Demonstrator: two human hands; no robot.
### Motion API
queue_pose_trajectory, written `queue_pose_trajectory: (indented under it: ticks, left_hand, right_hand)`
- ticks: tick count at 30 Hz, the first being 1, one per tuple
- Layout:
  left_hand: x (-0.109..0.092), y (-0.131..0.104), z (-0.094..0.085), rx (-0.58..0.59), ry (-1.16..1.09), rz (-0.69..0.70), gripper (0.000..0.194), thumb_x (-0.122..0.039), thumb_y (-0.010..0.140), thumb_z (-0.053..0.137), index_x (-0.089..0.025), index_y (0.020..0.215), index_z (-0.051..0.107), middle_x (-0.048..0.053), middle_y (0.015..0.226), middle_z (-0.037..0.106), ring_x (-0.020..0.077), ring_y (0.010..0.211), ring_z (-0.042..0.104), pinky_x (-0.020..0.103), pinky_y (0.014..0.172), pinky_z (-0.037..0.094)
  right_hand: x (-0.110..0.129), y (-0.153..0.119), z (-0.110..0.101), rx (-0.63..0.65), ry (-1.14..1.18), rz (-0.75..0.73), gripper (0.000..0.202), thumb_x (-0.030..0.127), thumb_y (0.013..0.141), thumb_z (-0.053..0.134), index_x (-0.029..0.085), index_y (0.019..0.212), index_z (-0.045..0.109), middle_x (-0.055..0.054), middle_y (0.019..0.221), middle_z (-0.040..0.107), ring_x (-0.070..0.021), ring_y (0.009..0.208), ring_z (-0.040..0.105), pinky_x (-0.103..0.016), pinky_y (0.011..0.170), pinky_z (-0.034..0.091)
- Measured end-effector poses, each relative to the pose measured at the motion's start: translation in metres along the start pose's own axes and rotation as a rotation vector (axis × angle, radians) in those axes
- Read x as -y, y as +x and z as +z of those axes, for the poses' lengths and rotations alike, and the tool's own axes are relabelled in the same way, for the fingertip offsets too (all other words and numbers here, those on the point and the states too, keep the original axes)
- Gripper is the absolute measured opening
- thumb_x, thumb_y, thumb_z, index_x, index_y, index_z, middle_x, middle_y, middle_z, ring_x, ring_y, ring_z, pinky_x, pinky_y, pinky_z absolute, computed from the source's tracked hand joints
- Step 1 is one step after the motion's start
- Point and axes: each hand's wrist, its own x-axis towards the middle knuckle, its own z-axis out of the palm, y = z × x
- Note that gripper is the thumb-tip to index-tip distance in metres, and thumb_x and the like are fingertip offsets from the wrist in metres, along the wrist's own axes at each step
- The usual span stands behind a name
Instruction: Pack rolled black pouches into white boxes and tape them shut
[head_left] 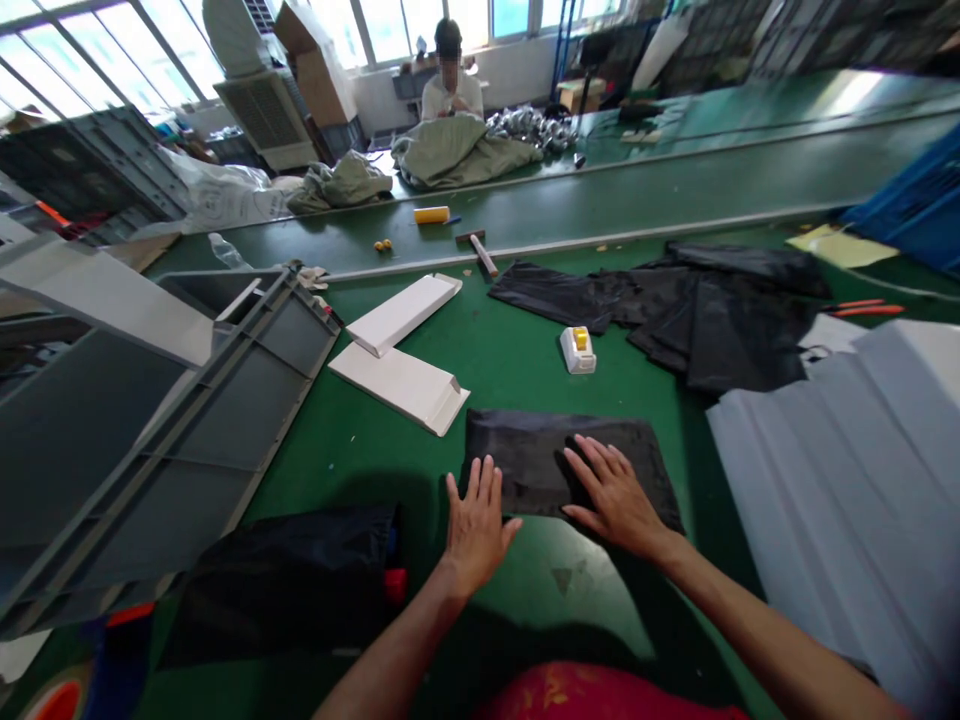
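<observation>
A flat black plastic bag (525, 440) lies on the green table in front of me. My left hand (476, 520) rests at its left end, palm down with the fingers spread. On the bag's right half lies my right hand (615, 495), also palm down, its fingers apart. Neither hand grips anything. Beyond the bag sits a small white device with a yellow part (578, 350). Two white flat boxes (405, 312) (401, 385) overlap at the upper left of the bag. A heap of black bags (705, 310) spreads out at the back right.
A grey crate (247, 400) stands at the left, with another dark bag (300, 570) below it. White folded sheets (840, 480) are stacked at the right. Red-handled scissors (870, 308), a blue crate (915, 210) and a scraper-like tool (482, 253) lie farther back. A person sits across the table.
</observation>
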Motion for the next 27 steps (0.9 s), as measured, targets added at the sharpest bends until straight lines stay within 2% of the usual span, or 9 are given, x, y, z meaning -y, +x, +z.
queue_pose_trajectory:
  ticks: [2,5,8,11,16,19,22,24,27]
  left_hand:
    - [0.003,-0.002,-0.003,0.026,-0.026,0.111,0.060,-0.042,0.091,0.050,-0.021,0.146,0.035,0.012,0.150,0.040,0.0316,0.138,0.033,0.060,0.110,0.027]
    - [0.014,-0.011,0.005,0.063,-0.025,0.305,0.048,-0.028,0.089,0.052,-0.022,0.136,0.049,0.008,0.139,0.052,0.0263,0.126,0.045,0.047,0.106,0.033]
    - [0.031,-0.018,0.017,-0.017,0.060,0.304,0.044,-0.014,0.086,0.051,-0.019,0.129,0.054,0.009,0.127,0.059,0.0246,0.115,0.050,0.044,0.099,0.035]
    - [0.043,-0.014,0.021,-0.113,0.065,0.307,0.040,-0.007,0.087,0.048,-0.020,0.124,0.058,0.007,0.107,0.063,0.0206,0.098,0.054,0.039,0.089,0.036]
    - [0.051,0.004,0.010,-0.158,-0.045,0.337,0.022,-0.011,0.091,0.045,-0.019,0.085,0.065,0.004,0.075,0.057,0.0179,0.076,0.050,0.034,0.073,0.035]
    - [0.054,0.001,0.002,-0.167,-0.096,0.357,0.022,-0.012,0.091,0.045,-0.019,0.080,0.063,0.004,0.080,0.060,0.0174,0.081,0.051,0.033,0.078,0.038]
    - [0.058,-0.010,-0.001,-0.180,-0.160,0.371,0.016,-0.023,0.091,0.053,-0.020,0.102,0.064,0.006,0.101,0.065,0.0196,0.099,0.054,0.036,0.092,0.037]
    - [0.059,-0.018,0.001,-0.175,-0.164,0.369,0.030,-0.032,0.088,0.058,-0.020,0.116,0.061,0.008,0.113,0.064,0.0229,0.109,0.052,0.041,0.097,0.034]
    - [0.059,-0.024,0.006,-0.237,-0.157,0.371,0.020,-0.023,0.090,0.057,-0.024,0.108,0.065,0.006,0.111,0.066,0.0215,0.108,0.054,0.041,0.098,0.033]
  right_hand:
    - [0.006,-0.011,-0.005,0.014,0.009,0.001,0.053,0.047,0.088,0.058,0.017,0.133,0.054,-0.017,0.135,0.052,-0.0328,0.122,0.044,-0.048,0.100,0.033]
    - [0.018,-0.038,0.001,0.036,-0.014,-0.042,0.026,0.028,0.087,0.060,0.021,0.111,0.067,-0.009,0.117,0.063,-0.0279,0.108,0.051,-0.044,0.095,0.035]
    - [0.023,-0.059,0.012,0.006,-0.114,0.022,0.026,0.015,0.082,0.057,0.018,0.105,0.069,-0.011,0.113,0.064,-0.0281,0.105,0.051,-0.043,0.094,0.035]
    - [0.019,-0.062,0.013,0.010,-0.194,0.135,0.027,0.012,0.081,0.054,0.017,0.104,0.069,-0.013,0.105,0.064,-0.0279,0.095,0.051,-0.042,0.086,0.036]
    - [0.004,-0.049,0.000,-0.025,-0.128,0.158,0.020,0.013,0.086,0.050,0.019,0.083,0.069,-0.010,0.090,0.065,-0.0251,0.086,0.050,-0.041,0.081,0.034]
    - [-0.007,-0.049,-0.010,-0.062,-0.012,0.155,0.024,0.012,0.090,0.045,0.018,0.089,0.068,-0.008,0.097,0.066,-0.0230,0.090,0.052,-0.038,0.084,0.034]
    - [-0.013,-0.055,-0.014,-0.067,0.032,0.128,0.028,0.012,0.092,0.041,0.018,0.091,0.068,-0.008,0.096,0.066,-0.0212,0.088,0.053,-0.037,0.082,0.034]
    - [-0.013,-0.060,-0.014,-0.045,0.020,0.110,0.027,0.011,0.090,0.042,0.017,0.092,0.068,-0.009,0.094,0.066,-0.0219,0.087,0.052,-0.037,0.081,0.034]
    - [-0.008,-0.069,-0.010,0.015,-0.014,0.092,0.027,0.012,0.088,0.045,0.016,0.101,0.068,-0.011,0.097,0.065,-0.0242,0.090,0.052,-0.038,0.084,0.035]
